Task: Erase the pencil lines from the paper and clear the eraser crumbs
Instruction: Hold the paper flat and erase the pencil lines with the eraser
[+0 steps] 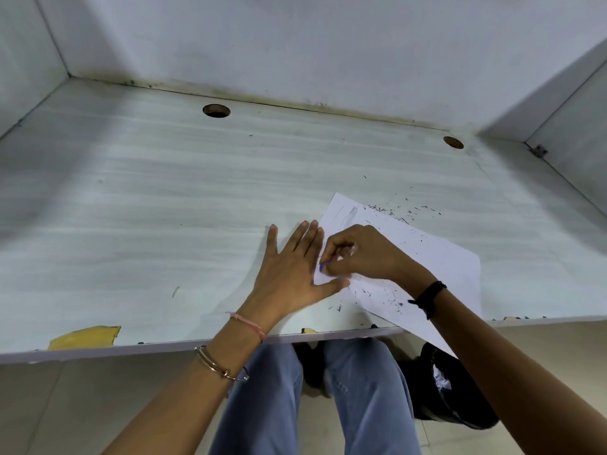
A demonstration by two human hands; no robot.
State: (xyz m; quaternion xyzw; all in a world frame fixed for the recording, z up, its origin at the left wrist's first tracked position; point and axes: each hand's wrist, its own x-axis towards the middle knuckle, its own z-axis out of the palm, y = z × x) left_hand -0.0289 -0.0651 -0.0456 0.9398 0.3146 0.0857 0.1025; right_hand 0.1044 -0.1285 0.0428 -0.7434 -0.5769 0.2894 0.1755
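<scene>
eraser (322, 265) mostly under fingers (340, 257), pencil lines (352, 212) faint

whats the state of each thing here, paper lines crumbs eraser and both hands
paper, flat on the desk, near corner overhanging the front edge
pencil lines, faint marks visible near the far corner
eraser crumbs, scattered over paper and desk, not cleared
eraser, mostly hidden, blue tip showing
right hand, pinches the eraser against the paper
left hand, flat, fingers spread, pressing the paper's edge
</scene>
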